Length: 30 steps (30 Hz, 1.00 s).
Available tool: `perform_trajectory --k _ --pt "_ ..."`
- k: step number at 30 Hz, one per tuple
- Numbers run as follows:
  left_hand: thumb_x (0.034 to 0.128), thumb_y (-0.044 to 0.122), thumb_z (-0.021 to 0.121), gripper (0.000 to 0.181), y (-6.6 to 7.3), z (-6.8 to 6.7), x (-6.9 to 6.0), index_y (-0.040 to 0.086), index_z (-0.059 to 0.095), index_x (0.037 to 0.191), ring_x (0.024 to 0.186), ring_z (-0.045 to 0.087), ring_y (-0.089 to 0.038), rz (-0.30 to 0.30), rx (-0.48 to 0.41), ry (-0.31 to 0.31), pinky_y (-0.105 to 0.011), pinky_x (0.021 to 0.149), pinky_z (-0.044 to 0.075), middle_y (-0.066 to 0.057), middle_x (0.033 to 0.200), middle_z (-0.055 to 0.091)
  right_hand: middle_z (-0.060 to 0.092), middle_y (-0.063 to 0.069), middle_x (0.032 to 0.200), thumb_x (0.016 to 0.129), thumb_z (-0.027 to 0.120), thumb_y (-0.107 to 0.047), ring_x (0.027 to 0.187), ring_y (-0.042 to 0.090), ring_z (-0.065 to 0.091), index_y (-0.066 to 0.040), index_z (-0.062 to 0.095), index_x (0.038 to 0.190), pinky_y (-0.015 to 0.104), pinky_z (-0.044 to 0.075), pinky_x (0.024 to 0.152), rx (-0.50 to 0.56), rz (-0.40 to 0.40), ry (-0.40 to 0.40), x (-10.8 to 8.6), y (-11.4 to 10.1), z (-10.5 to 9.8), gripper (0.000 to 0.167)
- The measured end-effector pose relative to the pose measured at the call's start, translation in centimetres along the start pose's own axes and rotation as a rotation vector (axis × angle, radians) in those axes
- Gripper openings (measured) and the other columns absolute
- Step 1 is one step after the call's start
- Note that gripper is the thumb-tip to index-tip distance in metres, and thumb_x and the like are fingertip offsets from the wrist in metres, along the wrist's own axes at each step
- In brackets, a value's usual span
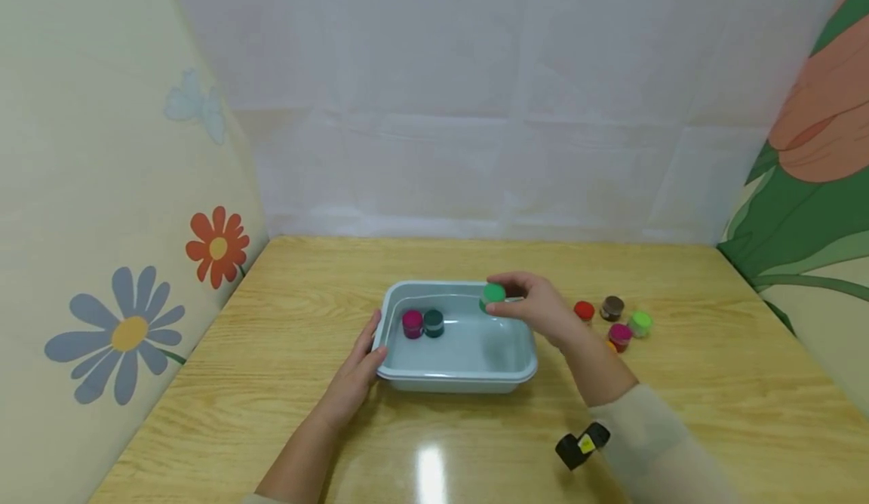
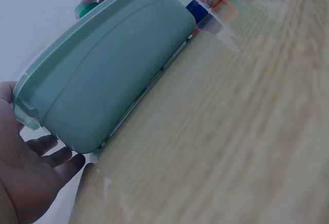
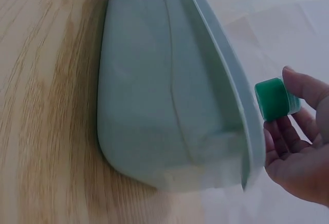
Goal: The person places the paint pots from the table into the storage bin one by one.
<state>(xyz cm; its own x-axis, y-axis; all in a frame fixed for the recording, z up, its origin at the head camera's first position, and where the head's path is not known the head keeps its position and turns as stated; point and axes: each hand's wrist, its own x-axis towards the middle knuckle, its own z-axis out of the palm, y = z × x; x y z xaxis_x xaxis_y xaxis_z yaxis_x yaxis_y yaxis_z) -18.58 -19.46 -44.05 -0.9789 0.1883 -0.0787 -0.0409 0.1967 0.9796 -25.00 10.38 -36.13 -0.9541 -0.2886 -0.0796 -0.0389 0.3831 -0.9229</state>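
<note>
A pale blue-green plastic tub (image 1: 455,376) stands on the wooden table. My left hand (image 1: 356,376) holds its left end, thumb over the rim and fingers against the outer wall, as the left wrist view shows. My right hand (image 1: 543,311) pinches a small paint jar with a green lid (image 1: 494,294) between thumb and fingers, above the tub's back right part. The right wrist view shows that green jar (image 3: 277,99) just over the rim. Inside the tub, at the left, a magenta jar (image 1: 412,324) and a dark green jar (image 1: 433,324) stand side by side.
Right of the tub stand a red-lidded jar (image 1: 584,311), a dark brown jar (image 1: 612,308), a light green jar (image 1: 640,324), a magenta jar (image 1: 620,336) and an orange one, partly hidden. In the left wrist view a blue-lidded jar (image 2: 197,11) shows behind the tub.
</note>
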Motion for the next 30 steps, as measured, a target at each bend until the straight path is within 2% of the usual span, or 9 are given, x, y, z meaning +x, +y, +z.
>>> perform_trajectory --k 7,15,25,30 --pt "0.1055 0.029 0.036 0.06 -0.1 0.1 0.1 0.029 0.009 0.159 0.153 0.003 -0.035 0.009 -0.012 -0.001 -0.057 0.119 0.015 -0.005 0.167 0.001 0.062 0.012 0.127 0.084 0.077 -0.014 0.115 0.025 0.056 -0.008 0.059 0.133 0.034 0.05 0.098 0.041 0.044 -0.008 1.5 -0.7 2.0 0.053" --pt "0.1053 0.029 0.037 0.059 0.0 0.2 0.0 0.031 0.01 0.159 0.153 0.005 -0.035 0.005 -0.009 0.007 -0.058 0.119 0.017 -0.005 0.167 0.002 0.065 0.012 0.12 0.083 0.077 -0.011 0.11 0.024 0.059 -0.006 0.062 0.129 0.032 0.051 0.092 0.028 0.077 0.014 3.0 -0.6 3.9 0.048" --pt "0.1047 0.032 0.037 0.06 -0.1 0.2 0.1 0.031 0.01 0.159 0.152 0.01 -0.036 -0.005 -0.007 0.01 -0.059 0.119 0.019 -0.007 0.167 0.005 0.066 0.011 0.12 0.081 0.079 -0.01 0.108 0.023 0.06 -0.007 0.065 0.125 0.034 0.049 0.096 -0.037 0.138 0.023 4.0 0.1 5.1 0.047" --pt "0.105 0.029 0.037 0.06 -0.1 0.2 0.1 0.03 0.01 0.159 0.152 0.009 -0.037 -0.002 -0.006 0.012 -0.059 0.118 0.019 -0.007 0.167 0.004 0.064 0.009 0.126 0.079 0.08 -0.012 0.116 0.025 0.058 -0.011 0.065 0.126 0.04 0.046 0.103 -0.099 0.19 0.015 4.4 0.4 5.6 0.049"
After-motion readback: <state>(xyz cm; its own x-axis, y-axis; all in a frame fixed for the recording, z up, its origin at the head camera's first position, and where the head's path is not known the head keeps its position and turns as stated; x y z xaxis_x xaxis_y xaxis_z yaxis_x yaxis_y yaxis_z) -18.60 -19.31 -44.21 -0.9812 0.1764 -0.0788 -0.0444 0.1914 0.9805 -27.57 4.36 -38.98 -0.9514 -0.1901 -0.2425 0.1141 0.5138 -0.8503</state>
